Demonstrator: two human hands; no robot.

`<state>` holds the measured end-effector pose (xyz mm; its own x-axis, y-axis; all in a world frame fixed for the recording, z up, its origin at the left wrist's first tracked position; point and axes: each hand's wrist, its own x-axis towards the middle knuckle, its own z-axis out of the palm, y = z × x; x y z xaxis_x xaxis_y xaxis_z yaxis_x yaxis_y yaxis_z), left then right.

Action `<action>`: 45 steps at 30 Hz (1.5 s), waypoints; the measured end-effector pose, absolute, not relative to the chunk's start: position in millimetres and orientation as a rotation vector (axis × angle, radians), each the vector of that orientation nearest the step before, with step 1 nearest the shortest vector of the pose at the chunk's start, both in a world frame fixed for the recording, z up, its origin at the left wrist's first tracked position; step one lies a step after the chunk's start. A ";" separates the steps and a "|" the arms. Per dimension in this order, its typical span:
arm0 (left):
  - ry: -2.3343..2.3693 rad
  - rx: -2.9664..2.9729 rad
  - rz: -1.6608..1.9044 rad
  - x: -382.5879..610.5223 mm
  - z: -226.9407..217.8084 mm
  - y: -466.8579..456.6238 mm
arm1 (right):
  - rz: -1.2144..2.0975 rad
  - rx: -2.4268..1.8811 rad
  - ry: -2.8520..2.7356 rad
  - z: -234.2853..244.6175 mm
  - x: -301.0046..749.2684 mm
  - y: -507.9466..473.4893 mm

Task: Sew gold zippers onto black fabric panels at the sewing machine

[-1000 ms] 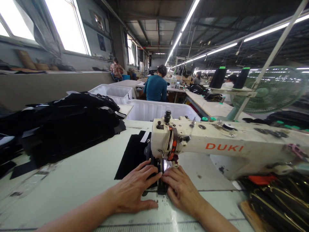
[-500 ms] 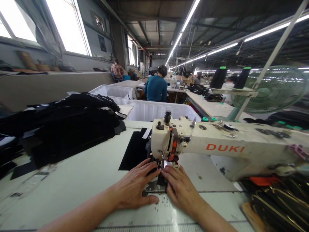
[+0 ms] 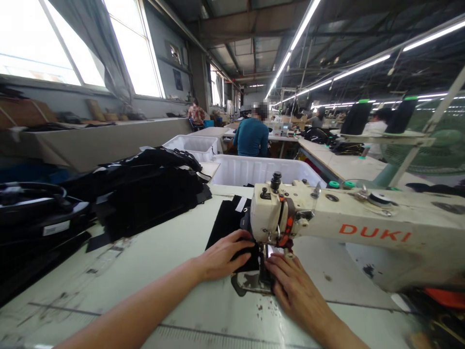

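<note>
Since half a second ago, the left hand (image 3: 227, 253) has drawn away from the needle area and the right hand's fingertips, settling farther left on the black cloth piece (image 3: 224, 224); the whole view has also swung left, so the sewing machine (image 3: 327, 225) now sits farther right in it.

Largest is the pale table (image 3: 156, 283), with ruler marks along its near edge. On it stands the off-white machine, lettered DUKI in orange. A heap of black pieces (image 3: 145, 206) covers the left part of the table, and a white bin (image 3: 261, 169) stands beyond its far edge. The cloth piece lies flat on the table left of the machine head, its right side running behind and beneath the head.

The left hand rests over that cloth, fingers loosely extended, thumb a little apart from them. The right hand lies just right of the needle area, fingers together and bent, tips beside a narrow dark strip (image 3: 266, 277); whether they pinch it, I cannot tell. Smallest is a white label (image 3: 240, 203) near the cloth's far edge.
</note>
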<state>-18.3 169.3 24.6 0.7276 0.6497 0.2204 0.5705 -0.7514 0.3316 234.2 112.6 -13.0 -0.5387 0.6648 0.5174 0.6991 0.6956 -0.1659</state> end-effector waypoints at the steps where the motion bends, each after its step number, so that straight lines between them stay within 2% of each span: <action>1: 1.024 2.700 0.476 -20.6 23.4 175.4 | -0.106 -1.029 -2.354 -14.5 235.2 113.8; 7: 1.244 2.793 0.415 -15.7 24.4 164.6 | -0.250 -1.008 -2.267 -4.1 233.5 114.2; 11: 1.340 2.823 0.317 -31.4 34.7 146.3 | -0.229 -0.944 -2.249 8.9 216.0 95.5; 13: 1.531 2.782 0.288 -62.1 41.1 153.9 | -0.218 -0.891 -2.320 9.2 209.4 85.2; 16: 2.056 2.575 0.269 -128.9 48.9 180.0 | -0.222 -0.864 -2.381 3.7 214.1 78.4; 19: 2.298 2.381 0.077 -190.9 49.8 201.4 | -0.250 -0.973 -2.394 -2.7 234.4 83.4; 23: 2.246 2.367 -0.121 -230.2 43.9 210.5 | -0.263 -1.143 -2.419 -5.0 260.2 93.8; 31: 2.200 2.309 -0.201 -229.4 39.0 223.1 | 0.098 -1.111 -2.578 1.6 265.4 89.9; 35: 2.242 2.268 -0.076 -223.7 50.7 218.2 | 0.128 -1.140 -2.598 0.6 265.0 89.8; 41: 2.268 2.139 0.297 -222.6 96.7 198.6 | 0.212 -1.162 -2.568 2.2 263.4 90.2; 45: 1.866 2.062 0.359 -158.2 76.0 163.0 | 0.230 -1.210 -2.528 7.8 253.2 85.1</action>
